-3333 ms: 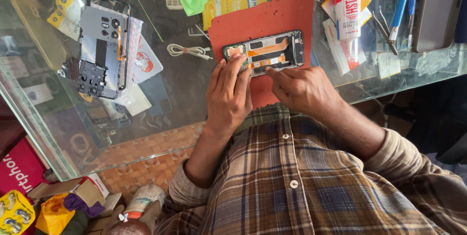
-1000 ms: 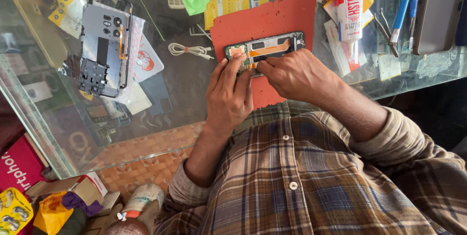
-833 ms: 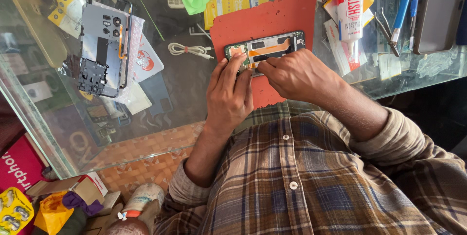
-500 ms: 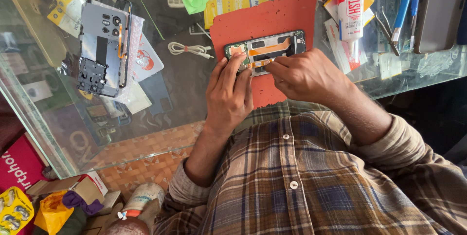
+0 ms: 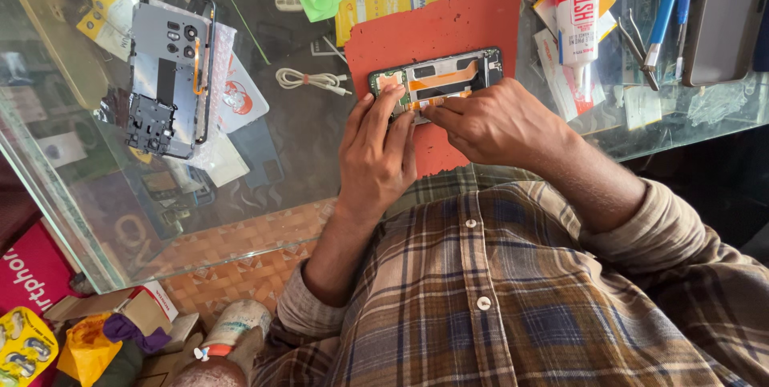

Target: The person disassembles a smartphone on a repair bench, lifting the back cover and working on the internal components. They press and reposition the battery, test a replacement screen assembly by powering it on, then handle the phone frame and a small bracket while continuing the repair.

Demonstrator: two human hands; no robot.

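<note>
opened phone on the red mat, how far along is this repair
Done: the opened phone lies on the red mat with its insides and orange flex strips exposed; a separate grey phone frame sits aside on the glass counter. In hand: the left hand steadies the phone's end, the right hand presses fingertips on the flex near the middle. Left: it remains open, so closing is probably still ahead.

L hand lies palm-down, fingers stretched fwd, tips pressing. R hand angles in from the right, fingers curled, tips pinched near L fingertips. Both forearms bent, sleeves at wrists.
</note>
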